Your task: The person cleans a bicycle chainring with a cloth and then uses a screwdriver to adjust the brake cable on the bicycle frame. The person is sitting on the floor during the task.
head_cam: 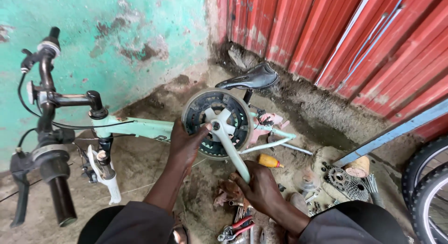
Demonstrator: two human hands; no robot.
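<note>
Far out to the left of the left hand, the black handlebar (46,113) is standing on end, with a brake lever (19,197) hanging at its lower end and the white fork (106,171) just beside it. The pale green frame (140,127) is running from there toward the left hand (186,143), which is pressing flat against the chainring (217,122), fingers spread over its rim and the thumb reaching to the hub of the crank; it is bracing rather than clasping. The black saddle (254,78) is sitting above and to the right of that hand. The pale green crank arm (233,153) is slanting down from the hub into the right hand (259,188), which is closing firmly around its lower end. Just above the right hand an orange-handled screwdriver (269,161) is lying on the floor (149,174), and below it red-handled pliers (238,227) are lying among scraps. Further right of that hand a gear cluster (345,181) is resting on the dirt, and two tyres (427,192) are showing at the edge beneath the red corrugated wall (364,43).
</note>
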